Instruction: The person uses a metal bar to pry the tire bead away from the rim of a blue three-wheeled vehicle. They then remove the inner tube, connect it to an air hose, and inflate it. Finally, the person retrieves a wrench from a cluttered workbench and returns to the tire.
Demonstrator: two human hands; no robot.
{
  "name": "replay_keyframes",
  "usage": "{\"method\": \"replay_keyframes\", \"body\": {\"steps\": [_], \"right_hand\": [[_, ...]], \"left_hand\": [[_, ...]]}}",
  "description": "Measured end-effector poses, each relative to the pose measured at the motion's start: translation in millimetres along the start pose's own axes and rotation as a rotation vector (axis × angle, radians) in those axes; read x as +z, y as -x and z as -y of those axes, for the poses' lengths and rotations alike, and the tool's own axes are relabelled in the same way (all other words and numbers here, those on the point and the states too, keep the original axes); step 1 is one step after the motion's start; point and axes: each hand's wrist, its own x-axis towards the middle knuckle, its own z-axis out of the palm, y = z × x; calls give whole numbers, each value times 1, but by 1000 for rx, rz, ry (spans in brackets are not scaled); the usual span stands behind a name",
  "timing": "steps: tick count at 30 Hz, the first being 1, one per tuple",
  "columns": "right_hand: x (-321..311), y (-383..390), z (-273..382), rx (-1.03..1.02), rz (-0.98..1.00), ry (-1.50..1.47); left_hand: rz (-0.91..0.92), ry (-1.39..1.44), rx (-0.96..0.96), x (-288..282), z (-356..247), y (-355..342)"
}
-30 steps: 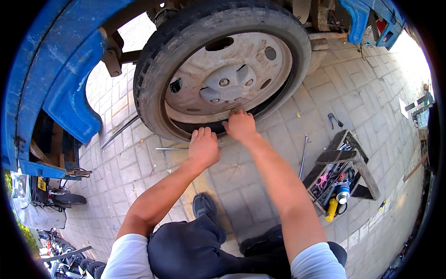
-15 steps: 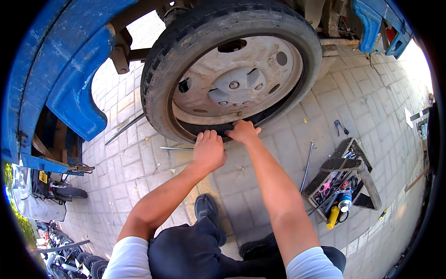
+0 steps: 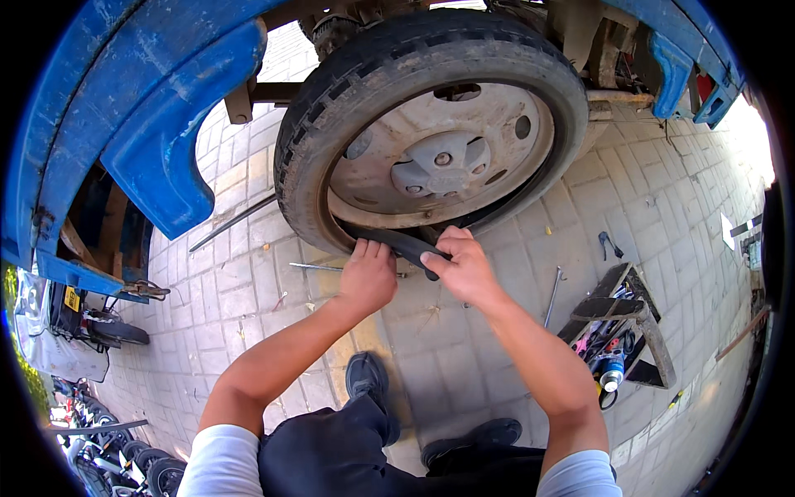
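Note:
A large black tyre [image 3: 373,91] on a dirty grey steel rim [image 3: 439,157] hangs on a blue vehicle, just above the paving. Black inner rubber [image 3: 406,242] sticks out from between tyre and rim at the bottom. My left hand [image 3: 367,273] grips this rubber at the tyre's lower edge. My right hand [image 3: 460,265] is closed on the same rubber a little to the right, pulling it outward. Both forearms reach up from the lower edge of the view.
A blue mudguard [image 3: 178,157] curves at the left. Thin metal rods [image 3: 319,267] lie on the brick paving under the wheel. An open toolbox [image 3: 617,340] with tools stands at the right, a long bar [image 3: 552,296] beside it. Parked motorbikes [image 3: 99,327] stand at the far left.
The view has moved closer to the wheel. Both hands have gone from pressing at the tyre's lower edge to gripping the black rubber, which now sticks out further.

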Motion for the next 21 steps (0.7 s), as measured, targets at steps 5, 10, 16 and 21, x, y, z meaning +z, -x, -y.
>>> {"method": "replay_keyframes", "body": {"steps": [5, 10, 16, 21], "right_hand": [[-6, -1, -61, 126, 319, 375], [28, -4, -25, -33, 165, 888], [97, -32, -30, -23, -37, 922], [79, -40, -57, -1, 136, 819]], "left_hand": [[7, 553, 159, -36, -10, 27], [-773, 1124, -629, -61, 108, 40], [-444, 1355, -529, -70, 137, -8], [-536, 1349, -576, -65, 104, -12]]}}
